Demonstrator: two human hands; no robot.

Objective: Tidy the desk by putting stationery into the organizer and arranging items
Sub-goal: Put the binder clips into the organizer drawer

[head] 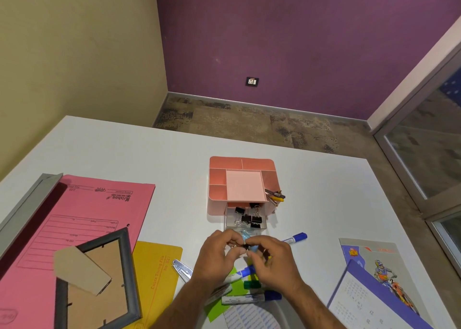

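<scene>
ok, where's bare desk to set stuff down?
Bare: between the pink folder and the organizer; right of the organizer up to the desk edge; behind the organizer. Crowded: in front of its open drawer, with both hands, markers and sticky notes.

Binder clips (249, 217) lie in the organizer's (217, 179) drawer; folder (99, 214) left.

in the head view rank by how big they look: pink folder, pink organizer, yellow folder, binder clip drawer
1. pink folder, by far.
2. pink organizer and yellow folder: look alike, and the folder is partly covered, so unranked.
3. binder clip drawer, smallest.
</scene>
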